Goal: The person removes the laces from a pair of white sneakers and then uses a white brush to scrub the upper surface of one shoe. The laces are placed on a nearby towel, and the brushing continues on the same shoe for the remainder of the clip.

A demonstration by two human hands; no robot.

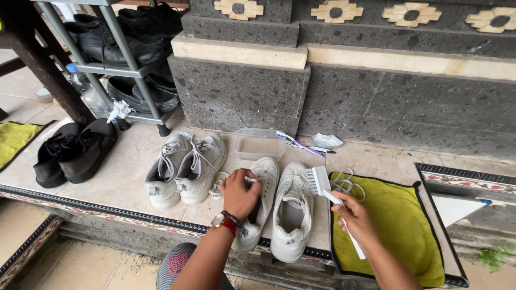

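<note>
Dark speckled stone with cream flower inlays backs a pale tiled step [129,161] where the shoes are laid out. At the middle, the left hand [239,196], a red-strapped watch at its wrist, is clamped over the upper of one white sneaker [257,207], its grip closed around the laceless throat. The right hand [355,217] is clenched around the white handle of a brush [329,193], whose bristled head hovers just beside the second white sneaker [292,215]; I cannot tell whether the bristles touch it. Both these sneakers have their laces out, and a loose white lace [348,185] lies on the yellow cloth [398,225] spread to the right, so the stripping looks done. As a judgement, scrubbing is barely under way: no foam or wet patches show on either shoe, and both seem fairly pale already. Another pair of whitish sneakers [185,169] sits to the left with laces in place, apparently untouched. Behind the work, a clear plastic tub [259,144] holds cloudy water, with toothbrushes [303,145] and a small white dish [326,140] beside it, all within easy reach. Further left lie black shoes [72,150], and a grey metal rack [123,70] carries more dark footwear, with a plastic bottle [86,91] tucked beside it. Nothing blocks either hand; only the step's patterned edge lies close under the sneaker heels, which overhang it slightly.
</note>
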